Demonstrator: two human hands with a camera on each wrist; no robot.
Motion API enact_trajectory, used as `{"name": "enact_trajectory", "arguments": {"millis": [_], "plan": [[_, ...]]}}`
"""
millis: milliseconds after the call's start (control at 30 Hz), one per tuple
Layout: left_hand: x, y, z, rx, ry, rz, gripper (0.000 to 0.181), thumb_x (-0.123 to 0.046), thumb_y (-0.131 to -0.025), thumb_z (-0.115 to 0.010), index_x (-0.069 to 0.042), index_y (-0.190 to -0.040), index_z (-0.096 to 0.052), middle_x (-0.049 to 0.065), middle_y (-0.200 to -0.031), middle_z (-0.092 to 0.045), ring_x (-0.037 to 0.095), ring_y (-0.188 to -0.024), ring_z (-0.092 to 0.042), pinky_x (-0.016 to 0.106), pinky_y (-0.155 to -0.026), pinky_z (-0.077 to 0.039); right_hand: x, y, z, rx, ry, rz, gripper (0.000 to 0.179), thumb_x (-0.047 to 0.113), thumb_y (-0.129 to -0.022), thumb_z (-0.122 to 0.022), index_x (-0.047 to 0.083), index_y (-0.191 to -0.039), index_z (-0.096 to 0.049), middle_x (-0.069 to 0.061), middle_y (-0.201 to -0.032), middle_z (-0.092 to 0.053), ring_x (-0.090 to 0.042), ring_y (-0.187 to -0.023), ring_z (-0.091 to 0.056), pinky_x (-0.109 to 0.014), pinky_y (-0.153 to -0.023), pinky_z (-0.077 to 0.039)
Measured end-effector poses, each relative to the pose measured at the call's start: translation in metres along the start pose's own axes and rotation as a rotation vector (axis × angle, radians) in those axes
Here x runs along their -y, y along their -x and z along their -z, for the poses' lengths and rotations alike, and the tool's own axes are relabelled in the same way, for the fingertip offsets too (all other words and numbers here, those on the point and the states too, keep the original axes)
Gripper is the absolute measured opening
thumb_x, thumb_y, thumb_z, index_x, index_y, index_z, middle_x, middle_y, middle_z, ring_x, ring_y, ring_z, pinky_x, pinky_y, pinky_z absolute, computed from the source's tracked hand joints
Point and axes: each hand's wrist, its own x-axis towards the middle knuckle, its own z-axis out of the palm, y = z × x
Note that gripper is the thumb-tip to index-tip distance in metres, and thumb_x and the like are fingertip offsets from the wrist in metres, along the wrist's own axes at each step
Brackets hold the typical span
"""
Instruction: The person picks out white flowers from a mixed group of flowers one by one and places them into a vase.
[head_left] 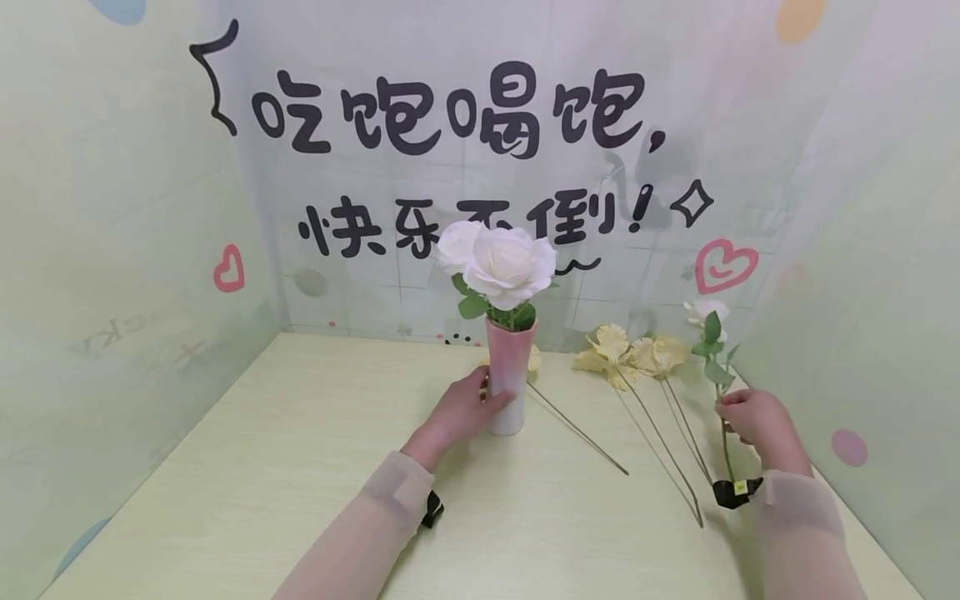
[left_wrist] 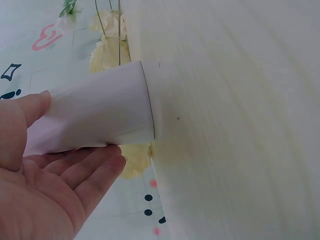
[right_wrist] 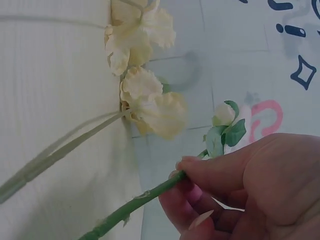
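Note:
A pink-to-white vase [head_left: 510,375] stands upright on the table with white roses [head_left: 510,265] and green leaves at its mouth. My left hand [head_left: 467,406] holds the vase low on its side, thumb in front; in the left wrist view the fingers [left_wrist: 100,175] curve under its far side. At the right, my right hand [head_left: 761,421] pinches the green stem [right_wrist: 140,200] of a white rose [head_left: 705,312] between thumb and fingertips. That rose points up and away, and its stem's lower end reaches down near the wrist.
Two yellow flowers [head_left: 611,354] [head_left: 660,357] lie at the back of the table [head_left: 300,467], long stems toward the front. Another yellow flower [head_left: 534,358] lies partly hidden behind the vase, its stem slanting right. A printed backdrop [head_left: 465,175] closes off the back and sides.

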Motion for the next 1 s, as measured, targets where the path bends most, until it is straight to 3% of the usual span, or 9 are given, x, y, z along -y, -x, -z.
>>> {"name": "enact_trajectory", "arguments": {"millis": [300, 567, 900, 1000], "plan": [[0.000, 0.000, 0.001, 0.004, -0.009, -0.004, 0.065, -0.040, -0.111, -0.064, -0.001, -0.161, -0.047, 0.023, -0.156, -0.063, 0.041, -0.143, -0.064, 0.056, -0.117, -0.055, 0.019, 0.003, 0.000, -0.048, -0.079, 0.066, 0.040, 0.021, -0.112, -0.056, -0.011, -0.135, -0.058, -0.032, -0.122, -0.070, -0.036, -0.101, -0.073, -0.030, -0.068, -0.057], [0.000, 0.000, 0.000, -0.001, -0.006, -0.002, 0.065, -0.040, -0.111, -0.065, 0.000, -0.160, -0.048, 0.024, -0.155, -0.063, 0.041, -0.142, -0.064, 0.057, -0.117, -0.055, 0.038, 0.009, -0.001, -0.062, -0.120, 0.086, 0.038, 0.022, -0.114, -0.055, -0.008, -0.137, -0.056, -0.034, -0.126, -0.069, -0.022, -0.093, -0.072, -0.030, -0.070, -0.061], [0.001, -0.001, 0.000, -0.003, -0.008, -0.011, 0.065, -0.040, -0.111, -0.065, 0.000, -0.160, -0.048, 0.024, -0.155, -0.063, 0.041, -0.142, -0.064, 0.057, -0.117, -0.055, 0.056, 0.015, -0.004, -0.154, -0.106, 0.164, 0.047, 0.031, -0.114, -0.055, -0.004, -0.143, -0.059, -0.024, -0.120, -0.070, -0.015, -0.091, -0.069, -0.028, -0.068, -0.063], [0.001, -0.001, 0.000, -0.002, -0.009, -0.005, 0.066, -0.040, -0.111, -0.065, -0.001, -0.161, -0.048, 0.023, -0.156, -0.063, 0.040, -0.143, -0.064, 0.056, -0.118, -0.055, 0.064, 0.017, -0.005, -0.174, -0.132, 0.197, 0.048, 0.033, -0.114, -0.055, -0.004, -0.145, -0.059, -0.026, -0.123, -0.070, -0.008, -0.088, -0.067, -0.026, -0.068, -0.064]]}}
